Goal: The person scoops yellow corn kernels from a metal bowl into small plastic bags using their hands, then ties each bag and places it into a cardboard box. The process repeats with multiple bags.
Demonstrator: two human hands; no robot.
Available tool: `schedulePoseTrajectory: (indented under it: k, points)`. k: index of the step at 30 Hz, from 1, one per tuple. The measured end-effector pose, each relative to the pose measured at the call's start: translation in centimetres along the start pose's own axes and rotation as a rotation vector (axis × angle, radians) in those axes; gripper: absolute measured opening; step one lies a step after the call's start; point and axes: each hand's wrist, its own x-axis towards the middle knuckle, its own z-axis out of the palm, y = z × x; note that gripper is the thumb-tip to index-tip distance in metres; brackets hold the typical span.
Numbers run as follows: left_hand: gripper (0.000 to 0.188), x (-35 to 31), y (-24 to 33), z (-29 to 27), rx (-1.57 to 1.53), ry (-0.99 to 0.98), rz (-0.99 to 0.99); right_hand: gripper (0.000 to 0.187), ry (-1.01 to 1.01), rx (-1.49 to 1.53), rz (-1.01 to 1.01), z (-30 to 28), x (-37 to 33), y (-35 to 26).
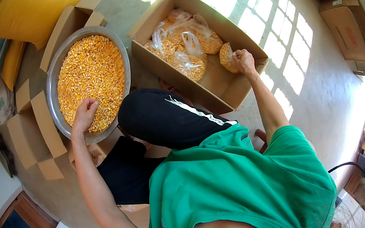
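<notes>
Corn (91,68) is heaped in a wide metal basin (125,61) on the left, and more is packed in clear bags (183,43) inside a cardboard box (225,22) on the right. Nearest, a green shirt (230,177) is seen, with black trousers (158,113) beyond it. At the left, a second box (23,137) is seen with its flaps spread. The left hand (85,113) is placed over the near part of the basin, its fingers curled toward the thumb; whether any kernels are held cannot be told. Farther right, a small bag (227,58) of corn is pinched at its top between the closed thumb and fingers of the right hand (244,60), within the box's right end. At the far left, a yellow sack (38,15) is seen.
</notes>
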Motion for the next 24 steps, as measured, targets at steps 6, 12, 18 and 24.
schedulePoseTrajectory:
  k: [6,12,18,24]
  points:
    - [0.021,-0.3,-0.1,-0.2,-0.042,-0.020,-0.049,0.018,-0.032,-0.107,0.088,1.7,2.3,1.7]
    - [0.021,-0.4,1.4,0.2,0.006,0.008,-0.039,0.021,-0.055,-0.484,0.278,5.4,2.2,2.8]
    - [0.021,-1.3,1.3,0.4,-0.025,0.018,-0.089,0.024,0.160,-0.050,0.366,7.6,2.7,3.6]
    - [0.026,-1.4,0.7,-0.8,0.007,0.071,-0.064,0.019,-0.154,-0.399,-0.043,12.5,6.2,13.1]
